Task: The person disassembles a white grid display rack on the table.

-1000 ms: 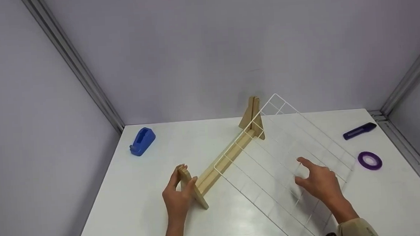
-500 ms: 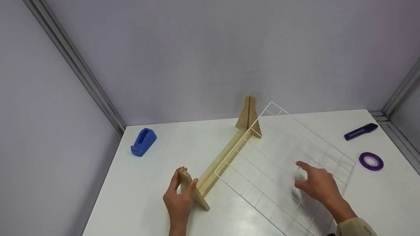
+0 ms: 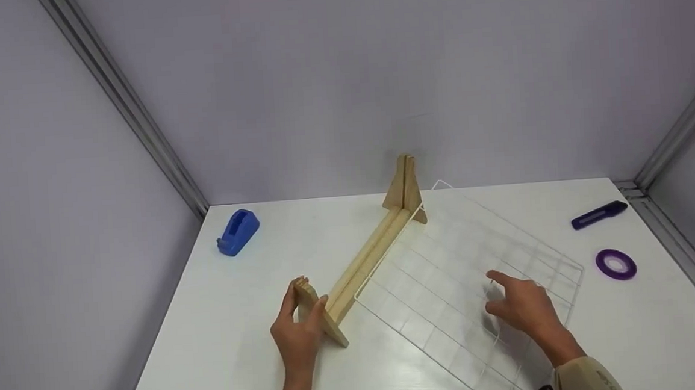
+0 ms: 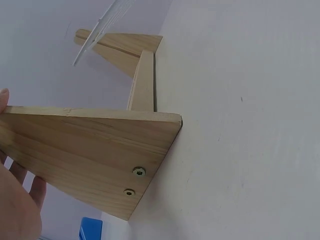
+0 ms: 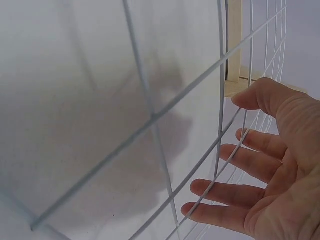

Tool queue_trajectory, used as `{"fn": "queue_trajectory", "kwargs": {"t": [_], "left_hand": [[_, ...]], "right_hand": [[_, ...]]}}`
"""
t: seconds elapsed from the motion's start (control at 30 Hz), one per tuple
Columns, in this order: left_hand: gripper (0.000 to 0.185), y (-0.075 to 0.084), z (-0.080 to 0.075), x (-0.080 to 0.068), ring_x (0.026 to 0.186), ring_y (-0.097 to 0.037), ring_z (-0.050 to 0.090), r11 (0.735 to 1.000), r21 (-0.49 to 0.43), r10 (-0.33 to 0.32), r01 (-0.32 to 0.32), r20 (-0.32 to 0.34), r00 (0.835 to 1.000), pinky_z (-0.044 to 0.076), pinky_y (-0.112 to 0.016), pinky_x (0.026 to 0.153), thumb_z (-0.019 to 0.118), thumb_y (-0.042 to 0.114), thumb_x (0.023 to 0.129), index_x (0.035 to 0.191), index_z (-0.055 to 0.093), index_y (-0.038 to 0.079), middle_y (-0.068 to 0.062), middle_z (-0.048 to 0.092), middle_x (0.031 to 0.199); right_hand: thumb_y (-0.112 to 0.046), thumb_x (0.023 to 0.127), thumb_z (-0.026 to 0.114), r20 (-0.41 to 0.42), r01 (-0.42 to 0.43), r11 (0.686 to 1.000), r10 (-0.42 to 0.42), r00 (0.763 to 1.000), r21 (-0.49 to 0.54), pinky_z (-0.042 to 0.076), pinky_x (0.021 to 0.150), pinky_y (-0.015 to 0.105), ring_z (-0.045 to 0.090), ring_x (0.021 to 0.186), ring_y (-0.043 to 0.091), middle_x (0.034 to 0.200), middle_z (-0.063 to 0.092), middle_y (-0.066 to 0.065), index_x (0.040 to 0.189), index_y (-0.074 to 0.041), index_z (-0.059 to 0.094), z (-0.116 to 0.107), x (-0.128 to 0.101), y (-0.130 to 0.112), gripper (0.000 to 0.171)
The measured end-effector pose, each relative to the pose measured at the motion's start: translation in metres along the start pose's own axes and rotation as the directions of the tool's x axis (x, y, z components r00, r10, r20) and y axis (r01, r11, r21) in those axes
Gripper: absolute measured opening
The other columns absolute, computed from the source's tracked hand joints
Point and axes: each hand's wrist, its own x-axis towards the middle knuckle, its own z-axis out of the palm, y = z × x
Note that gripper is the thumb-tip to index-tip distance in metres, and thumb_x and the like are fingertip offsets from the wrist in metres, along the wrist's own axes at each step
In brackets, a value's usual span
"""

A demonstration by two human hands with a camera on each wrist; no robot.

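A wooden stand [image 3: 366, 257] lies on the white table [image 3: 230, 347]: a long bar with a triangular end piece at each end. My left hand [image 3: 306, 303] grips the near end piece [image 4: 95, 150], thumb on one face and fingers on the other. A white wire grid [image 3: 449, 273] has one edge along the bar and slopes low over the table to the right. My right hand [image 3: 514, 305] rests on the grid with its fingers [image 5: 240, 175] spread and nearly straight against the wires [image 5: 150, 117]. The far end piece [image 3: 404, 188] stands upright near the back wall.
A blue tape dispenser [image 3: 238, 232] sits at the back left. At the right are a dark blue cutter [image 3: 599, 214] and a purple tape roll [image 3: 615, 263]. Walls close in the back and both sides.
The grid's raised far edge has sunk towards the table under my right hand. The stand's far end has swung slightly left. My left hand keeps its grip.
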Motion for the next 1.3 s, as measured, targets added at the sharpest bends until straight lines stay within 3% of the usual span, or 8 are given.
{"fn": "queue_trajectory", "kwargs": {"t": [0.1, 0.3, 0.53, 0.67, 0.8, 0.93, 1.17, 1.3], "left_hand": [[0.067, 0.000, 0.000, 0.000, 0.127, -0.026, 0.063, 1.000, 0.010, 0.017, -0.017, -0.004, 1.000, 0.045, -0.043, 0.112, 0.086, 0.018, 0.082, 0.139, 0.058, -0.003, -0.009, 0.070, 0.131], [0.068, -0.004, -0.005, 0.004, 0.125, -0.023, 0.065, 0.994, 0.037, 0.104, -0.106, 0.039, 0.994, 0.044, -0.017, 0.108, 0.087, 0.018, 0.081, 0.142, 0.058, 0.004, -0.005, 0.071, 0.130], [0.085, -0.011, -0.016, 0.016, 0.138, -0.024, 0.055, 0.997, -0.007, 0.070, -0.071, 0.262, 0.963, 0.043, -0.051, 0.115, 0.084, 0.025, 0.085, 0.157, 0.038, 0.029, -0.002, 0.061, 0.145], [0.074, -0.013, -0.018, 0.021, 0.134, -0.020, 0.058, 1.000, -0.012, 0.017, -0.014, 0.354, 0.935, 0.039, -0.053, 0.118, 0.083, 0.028, 0.086, 0.151, 0.048, 0.029, 0.002, 0.063, 0.142], [0.051, -0.013, -0.016, 0.023, 0.132, -0.016, 0.060, 1.000, 0.012, -0.028, 0.026, 0.352, 0.936, 0.035, -0.051, 0.121, 0.084, 0.025, 0.085, 0.132, 0.064, 0.027, 0.008, 0.070, 0.129], [0.037, -0.013, -0.014, 0.022, 0.134, -0.017, 0.057, 0.999, 0.026, -0.053, 0.047, 0.331, 0.942, 0.033, -0.054, 0.122, 0.083, 0.022, 0.086, 0.119, 0.067, 0.028, 0.007, 0.073, 0.121], [0.034, -0.013, -0.012, 0.019, 0.137, -0.016, 0.054, 0.997, 0.004, -0.069, 0.072, 0.316, 0.946, 0.031, -0.052, 0.123, 0.083, 0.024, 0.086, 0.115, 0.068, 0.029, 0.008, 0.071, 0.121], [0.034, -0.013, -0.013, 0.018, 0.140, -0.016, 0.051, 0.997, 0.004, -0.076, 0.079, 0.311, 0.947, 0.030, -0.051, 0.124, 0.084, 0.029, 0.085, 0.116, 0.068, 0.030, 0.009, 0.070, 0.123]], "right_hand": [[-0.014, 0.079, 0.072, 0.012, -0.006, 1.000, 0.006, 1.000, 0.000, 0.022, 0.046, 0.027, 0.021, 0.051, 0.011, 0.053, 0.028, -0.007, 0.142, -0.007, 0.057, 0.000, 0.000, 0.000, 0.065], [-0.015, 0.079, 0.073, 0.022, -0.017, 1.000, 0.017, 1.000, -0.006, 0.023, 0.047, 0.027, 0.022, 0.051, 0.011, 0.053, 0.027, -0.007, 0.142, -0.007, 0.058, 0.000, 0.001, 0.000, 0.065], [-0.015, 0.079, 0.072, 0.027, -0.013, 1.000, 0.013, 1.000, -0.014, 0.022, 0.047, 0.027, 0.021, 0.051, 0.011, 0.053, 0.027, -0.007, 0.142, -0.007, 0.057, -0.001, 0.000, 0.001, 0.065], [-0.014, 0.078, 0.072, 0.029, -0.009, 1.000, 0.009, 1.000, -0.025, 0.021, 0.048, 0.027, 0.021, 0.052, 0.011, 0.054, 0.028, -0.007, 0.141, -0.007, 0.058, 0.000, 0.000, 0.003, 0.064], [-0.013, 0.077, 0.072, 0.039, -0.013, 0.999, 0.015, 0.999, -0.035, 0.022, 0.048, 0.028, 0.022, 0.053, 0.011, 0.054, 0.030, -0.006, 0.140, -0.007, 0.059, 0.001, 0.001, 0.005, 0.064], [-0.014, 0.077, 0.072, 0.062, -0.030, 0.999, 0.032, 0.998, -0.038, 0.025, 0.050, 0.030, 0.026, 0.053, 0.012, 0.055, 0.034, -0.006, 0.140, -0.006, 0.059, 0.002, 0.003, 0.006, 0.065], [-0.012, 0.079, 0.072, 0.083, -0.044, 0.999, 0.045, 0.996, -0.022, 0.027, 0.050, 0.030, 0.027, 0.053, 0.012, 0.057, 0.036, -0.005, 0.142, -0.005, 0.057, 0.002, 0.006, 0.005, 0.065], [-0.011, 0.079, 0.073, 0.094, -0.048, 0.999, 0.049, 0.994, -0.017, 0.029, 0.051, 0.030, 0.031, 0.054, 0.013, 0.062, 0.049, -0.003, 0.142, -0.004, 0.057, 0.001, 0.007, 0.004, 0.065]]}}
